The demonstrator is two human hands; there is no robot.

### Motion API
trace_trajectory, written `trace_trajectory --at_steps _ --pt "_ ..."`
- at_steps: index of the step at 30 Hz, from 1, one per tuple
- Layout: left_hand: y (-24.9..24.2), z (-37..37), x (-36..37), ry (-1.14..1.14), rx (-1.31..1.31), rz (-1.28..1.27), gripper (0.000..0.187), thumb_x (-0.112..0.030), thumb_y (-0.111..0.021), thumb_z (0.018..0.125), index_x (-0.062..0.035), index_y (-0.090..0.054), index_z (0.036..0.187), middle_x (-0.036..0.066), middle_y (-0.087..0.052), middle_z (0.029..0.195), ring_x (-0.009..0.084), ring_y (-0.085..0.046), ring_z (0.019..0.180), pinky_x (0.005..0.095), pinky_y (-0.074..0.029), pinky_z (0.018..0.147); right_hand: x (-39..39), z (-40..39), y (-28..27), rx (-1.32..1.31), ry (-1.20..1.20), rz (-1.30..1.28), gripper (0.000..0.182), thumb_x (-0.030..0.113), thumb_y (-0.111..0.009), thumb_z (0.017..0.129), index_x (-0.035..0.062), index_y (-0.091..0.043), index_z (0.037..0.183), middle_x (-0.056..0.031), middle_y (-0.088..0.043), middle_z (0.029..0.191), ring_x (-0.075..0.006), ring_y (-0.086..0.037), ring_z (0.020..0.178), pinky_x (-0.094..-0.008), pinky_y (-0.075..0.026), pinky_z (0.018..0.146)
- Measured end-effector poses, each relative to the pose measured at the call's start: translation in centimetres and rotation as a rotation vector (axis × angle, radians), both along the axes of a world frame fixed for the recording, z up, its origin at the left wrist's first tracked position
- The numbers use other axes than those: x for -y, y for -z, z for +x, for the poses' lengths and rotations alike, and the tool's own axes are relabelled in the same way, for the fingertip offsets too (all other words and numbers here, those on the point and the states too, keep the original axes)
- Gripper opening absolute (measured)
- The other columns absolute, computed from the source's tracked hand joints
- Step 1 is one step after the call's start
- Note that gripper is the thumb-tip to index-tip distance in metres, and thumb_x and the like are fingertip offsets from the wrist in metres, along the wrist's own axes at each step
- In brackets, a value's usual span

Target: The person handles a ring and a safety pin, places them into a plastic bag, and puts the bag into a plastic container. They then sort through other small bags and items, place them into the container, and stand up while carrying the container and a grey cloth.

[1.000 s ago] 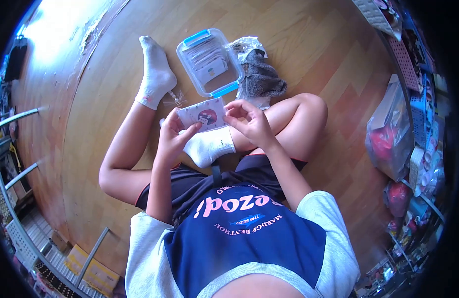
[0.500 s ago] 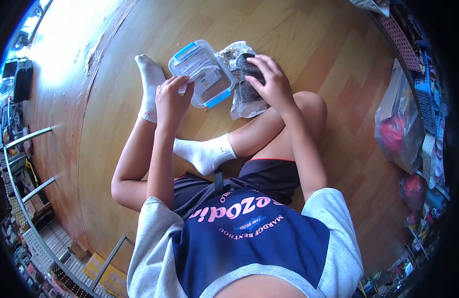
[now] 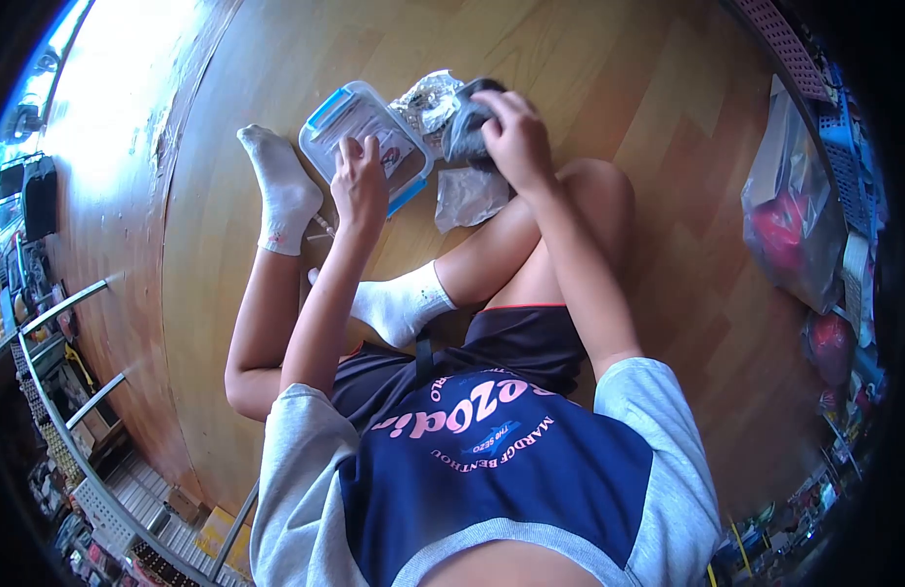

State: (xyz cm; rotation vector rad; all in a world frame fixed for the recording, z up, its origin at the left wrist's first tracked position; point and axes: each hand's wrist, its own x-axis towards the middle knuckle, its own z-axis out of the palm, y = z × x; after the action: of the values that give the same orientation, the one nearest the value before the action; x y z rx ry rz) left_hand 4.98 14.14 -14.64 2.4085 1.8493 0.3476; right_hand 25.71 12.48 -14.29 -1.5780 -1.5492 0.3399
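Observation:
A clear plastic box (image 3: 410,188) with blue clips rests on the wooden floor in front of the crossed legs, small packets visible in it. My left hand (image 3: 360,181) is over the box's near side, its fingers apart and nothing seen in them. To the right, my right hand (image 3: 516,137) has its fingers closed on a dark grey bundle (image 3: 465,137). Crumpled silvery wrapping (image 3: 428,100) lies between the box and the bundle. Below the bundle is a clear plastic bag (image 3: 468,199).
A thin stick-like item (image 3: 324,227) lies by the sock on the left. A metal rack (image 3: 66,301) stands at the left edge. At the right are a clear bag with a red item (image 3: 780,230) and blue and pink baskets (image 3: 785,44).
My left hand has let go of the small clear piece it pinched. The dark bundle has shifted up off the plastic bag with my right hand. The whole view has shifted slightly.

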Motion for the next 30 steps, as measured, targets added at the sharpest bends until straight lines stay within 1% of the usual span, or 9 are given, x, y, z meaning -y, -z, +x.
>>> trace_trajectory --at_steps 4,9,13,15,16,20,26,29,30 --pt "1.1 -1.2 -1.1 0.081 -0.192 0.150 0.012 -0.007 -0.056 0.071 -0.0068 -0.053 0.083 0.010 -0.056 0.077 0.0260 -0.056 0.082 0.0382 -0.044 0.066 -0.9 2.4 0.7 -0.438 0.296 0.054 0.028 -0.004 -0.053 0.072 0.0022 -0.061 0.098 -0.0069 -0.061 0.091 -0.0137 -0.057 0.084 -0.0255 -0.045 0.076" --pt "0.0 -0.2 -0.5 0.118 -0.170 0.188 0.007 -0.011 -0.056 0.071 -0.0068 -0.054 0.077 0.009 -0.055 0.075 0.0255 -0.055 0.077 0.0381 -0.042 0.066 -1.0 4.6 1.5 -1.104 0.504 0.087 0.026 -0.002 -0.052 0.074 -0.0038 -0.057 0.099 -0.0087 -0.061 0.090 -0.0140 -0.058 0.080 -0.0252 -0.045 0.074" --pt "-1.2 4.4 4.0 0.388 0.200 0.098 0.004 -0.007 -0.053 0.070 -0.0053 -0.050 0.071 0.012 -0.052 0.074 0.0283 -0.053 0.071 0.0395 -0.042 0.064 -0.8 5.3 1.0 -1.388 0.569 0.008 0.023 0.001 -0.051 0.075 -0.0033 -0.058 0.097 -0.0065 -0.059 0.086 -0.0139 -0.057 0.077 -0.0242 -0.046 0.070" --pt "0.7 6.0 6.5 0.612 0.124 -0.071 0.028 -0.008 -0.051 0.073 -0.0043 -0.053 0.100 0.015 -0.051 0.105 0.0287 -0.049 0.101 0.0413 -0.040 0.082 -1.2 5.4 1.6 -1.428 0.493 0.031 0.023 0.002 -0.050 0.077 -0.0029 -0.058 0.097 -0.0067 -0.059 0.087 -0.0144 -0.057 0.077 -0.0246 -0.046 0.071" --pt "1.9 6.1 7.0 0.646 0.025 -0.127 0.045 -0.010 -0.051 0.075 -0.0074 -0.046 0.120 0.016 -0.043 0.123 0.0311 -0.038 0.118 0.0461 -0.033 0.094 -1.4 5.5 1.7 -1.465 0.427 0.059 0.022 0.004 -0.050 0.078 -0.0024 -0.058 0.097 -0.0069 -0.059 0.089 -0.0149 -0.057 0.078 -0.0250 -0.046 0.071" --pt "4.2 5.3 5.7 0.619 0.027 -0.231 0.074 -0.002 -0.058 0.063 -0.0147 -0.033 0.132 0.017 -0.029 0.136 0.0365 -0.029 0.125 0.0506 -0.027 0.099 -1.2 5.7 1.5 -1.500 0.434 0.068 0.022 0.005 -0.050 0.079 -0.0025 -0.058 0.097 -0.0086 -0.058 0.091 -0.0161 -0.056 0.082 -0.0278 -0.047 0.073" --pt "3.7 4.5 6.3 0.558 0.050 -0.202 0.055 -0.010 -0.051 0.074 -0.0114 -0.039 0.128 0.019 -0.043 0.125 0.0343 -0.044 0.114 0.0427 -0.042 0.085 -1.2 4.6 -0.7 -1.577 0.154 0.064 0.030 0.017 -0.043 0.083 -0.0051 -0.057 0.096 -0.0136 -0.059 0.095 -0.0237 -0.056 0.087 -0.0341 -0.045 0.082" --pt "-1.2 5.1 6.0 0.037 0.515 -0.904 0.046 -0.003 -0.043 0.078 -0.0045 -0.042 0.124 0.015 -0.055 0.112 0.0252 -0.052 0.106 0.0372 -0.044 0.081 0.3 5.3 -1.8 -1.503 -0.041 0.085 0.030 0.018 -0.040 0.084 -0.0041 -0.057 0.097 -0.0149 -0.059 0.096 -0.0241 -0.056 0.089 -0.0356 -0.044 0.083" --pt "-1.4 4.8 6.4 0.031 0.528 -0.894 0.046 -0.003 -0.043 0.078 -0.0045 -0.042 0.124 0.015 -0.055 0.112 0.0252 -0.052 0.106 0.0372 -0.044 0.081 0.9 5.3 -2.2 -1.449 -0.204 0.092 0.030 0.017 -0.040 0.084 -0.0037 -0.057 0.097 -0.0149 -0.059 0.096 -0.0240 -0.056 0.090 -0.0360 -0.044 0.084"
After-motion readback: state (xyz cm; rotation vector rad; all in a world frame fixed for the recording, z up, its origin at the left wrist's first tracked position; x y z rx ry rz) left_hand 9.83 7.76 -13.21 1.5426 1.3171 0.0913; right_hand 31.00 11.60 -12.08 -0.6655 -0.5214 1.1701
